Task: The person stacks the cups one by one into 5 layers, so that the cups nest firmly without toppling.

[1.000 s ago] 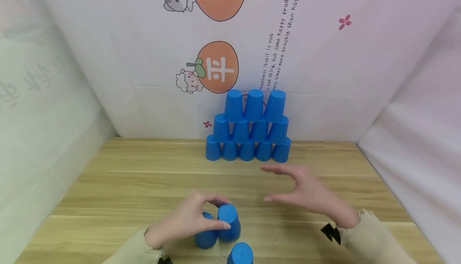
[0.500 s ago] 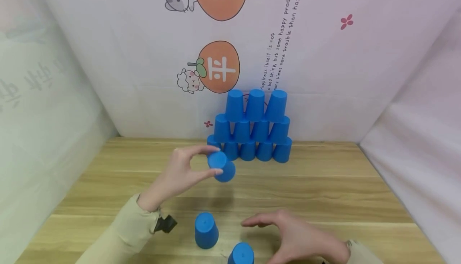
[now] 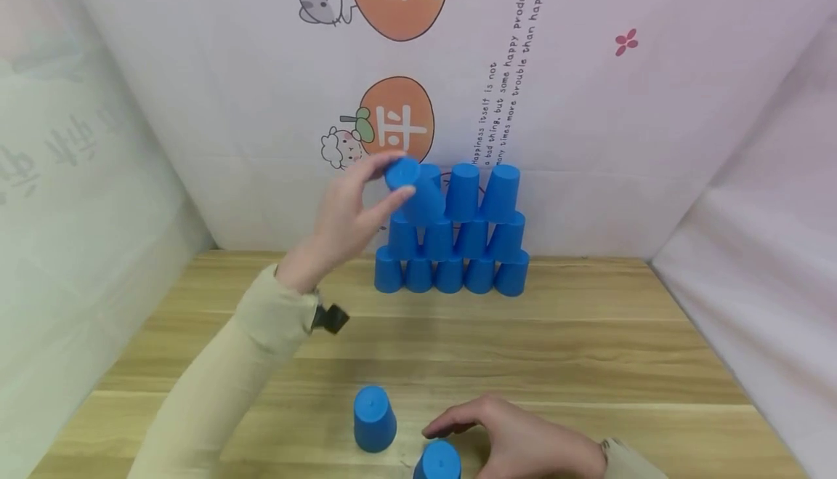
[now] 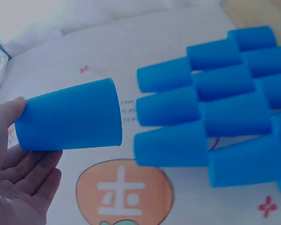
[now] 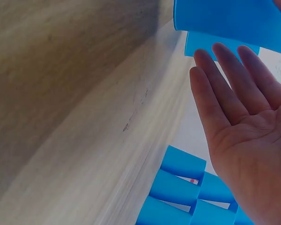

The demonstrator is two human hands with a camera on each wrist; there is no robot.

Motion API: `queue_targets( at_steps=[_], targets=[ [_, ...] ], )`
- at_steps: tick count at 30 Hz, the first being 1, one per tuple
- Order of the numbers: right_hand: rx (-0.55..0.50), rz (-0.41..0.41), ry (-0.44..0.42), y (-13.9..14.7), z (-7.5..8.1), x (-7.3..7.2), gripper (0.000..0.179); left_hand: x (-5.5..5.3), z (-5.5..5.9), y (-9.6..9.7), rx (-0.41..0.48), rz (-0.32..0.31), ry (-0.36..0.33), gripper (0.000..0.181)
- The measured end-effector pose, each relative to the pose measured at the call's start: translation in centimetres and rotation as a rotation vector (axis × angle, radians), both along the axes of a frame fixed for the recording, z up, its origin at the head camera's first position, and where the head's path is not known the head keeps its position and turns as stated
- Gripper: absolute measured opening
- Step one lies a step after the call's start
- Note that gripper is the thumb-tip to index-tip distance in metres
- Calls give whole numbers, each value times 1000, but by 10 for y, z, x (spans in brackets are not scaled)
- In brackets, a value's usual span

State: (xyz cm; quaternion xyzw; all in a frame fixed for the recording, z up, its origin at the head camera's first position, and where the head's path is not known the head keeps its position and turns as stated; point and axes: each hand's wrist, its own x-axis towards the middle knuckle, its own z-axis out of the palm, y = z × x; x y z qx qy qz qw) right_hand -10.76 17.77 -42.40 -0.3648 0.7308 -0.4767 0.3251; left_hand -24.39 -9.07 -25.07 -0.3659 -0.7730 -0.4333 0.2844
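Observation:
My left hand (image 3: 341, 217) grips an upside-down blue plastic cup (image 3: 422, 201) between thumb and fingers, tilted and raised before the top left of a cup pyramid (image 3: 463, 194). In the left wrist view, a gap separates the held cup (image 4: 70, 117) from the stacked cups (image 4: 171, 143). Low in the head view, my right hand (image 3: 526, 439) hovers with fingers extended beside a single inverted cup (image 3: 438, 462), cut off by the bottom edge. From the right wrist view, the fingers lie close to a cup (image 5: 229, 21); contact cannot be told. Another inverted cup (image 3: 375, 421) stands left of it.
The pyramid stands in three rows at the back of the wooden table (image 3: 575, 363), close to a white printed cloth backdrop (image 3: 556, 115). More white cloth hangs at the left (image 3: 78, 195) and right (image 3: 752, 232) sides.
My left hand has lifted a cup from the table and carried it up and forward to the pyramid's top row. The right hand has drawn back toward the near cup.

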Motion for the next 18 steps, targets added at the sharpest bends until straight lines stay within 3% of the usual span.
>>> queue_targets(
  at_steps=[5,9,13,18],
  targets=[
    [-8,5,-6,0,-1,-2,49,-31,39,11,-15,92,-74,49],
    [-15,6,4,-1,-2,-3,47,-54,58,20,-46,163,-143,51],
    [-28,18,23,-2,-3,-4,45,-73,64,31,-91,223,-175,52],
    [-27,27,26,-2,-6,-3,43,-86,58,45,-161,257,-263,56]
  ],
)
